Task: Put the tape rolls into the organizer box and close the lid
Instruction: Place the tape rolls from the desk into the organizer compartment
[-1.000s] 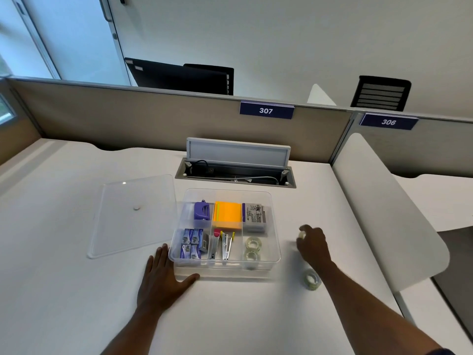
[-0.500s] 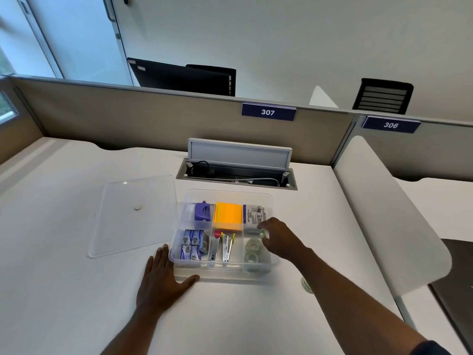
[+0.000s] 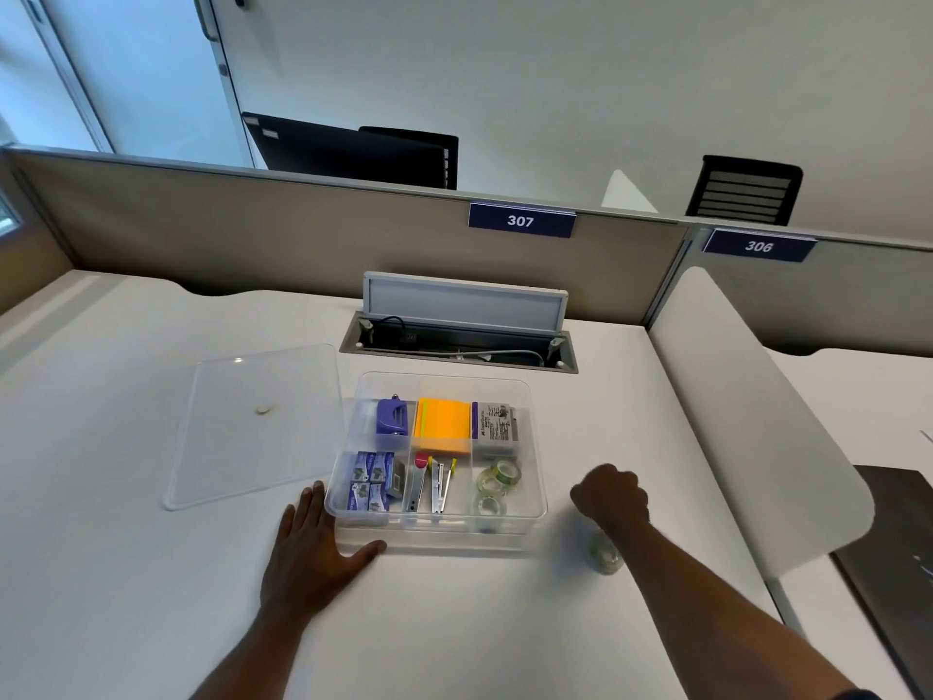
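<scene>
A clear organizer box (image 3: 539, 505) stands open on the white desk. Its front right compartment holds three clear tape rolls (image 3: 497, 485). One more tape roll (image 3: 606, 555) lies on the desk to the right of the box, partly under my right wrist. My right hand (image 3: 612, 496) hovers just right of the box with its fingers curled and nothing visible in it. My left hand (image 3: 310, 553) lies flat on the desk, fingers apart, against the box's front left corner. The clear lid (image 3: 252, 426) lies flat to the left of the box.
Other compartments hold staple boxes (image 3: 371, 479), staplers (image 3: 434, 485), orange sticky notes (image 3: 443, 425), a purple item (image 3: 392, 416) and a white box (image 3: 497, 426). An open cable tray (image 3: 459, 341) sits behind the box. A white divider panel (image 3: 747, 421) bounds the desk on the right.
My right hand carried a tape roll from the desk into the front right compartment, let it go, and drew back to the right of the box. My left hand stayed put.
</scene>
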